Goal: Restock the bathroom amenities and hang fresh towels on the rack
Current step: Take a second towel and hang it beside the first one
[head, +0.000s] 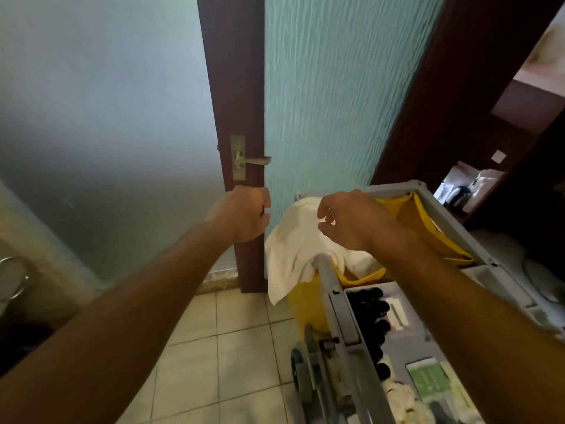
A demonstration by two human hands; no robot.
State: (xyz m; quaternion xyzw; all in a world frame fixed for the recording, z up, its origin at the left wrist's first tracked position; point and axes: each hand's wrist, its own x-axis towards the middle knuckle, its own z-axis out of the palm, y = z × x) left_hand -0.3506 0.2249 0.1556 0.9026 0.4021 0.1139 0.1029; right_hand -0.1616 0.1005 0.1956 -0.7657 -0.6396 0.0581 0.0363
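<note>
A white towel (293,249) hangs over the edge of the yellow bag (428,221) on a grey housekeeping cart (342,316) at the right. My right hand (351,221) hovers just above the towel with its fingers loosely curled and nothing in them. My left hand (241,212) is held up left of the towel, in front of the door edge, with its fingers curled into a fist that holds nothing I can see. Dark small bottles (373,319) and packets (428,381) fill the cart's top tray.
A brown door (235,87) with a metal lever handle (250,161) stands open ahead, a teal textured wall (330,87) to its right. Beige floor tiles (229,347) lie below. A metal ring (12,280) shows on the fixture at the far left. Dark furniture (489,148) stands right.
</note>
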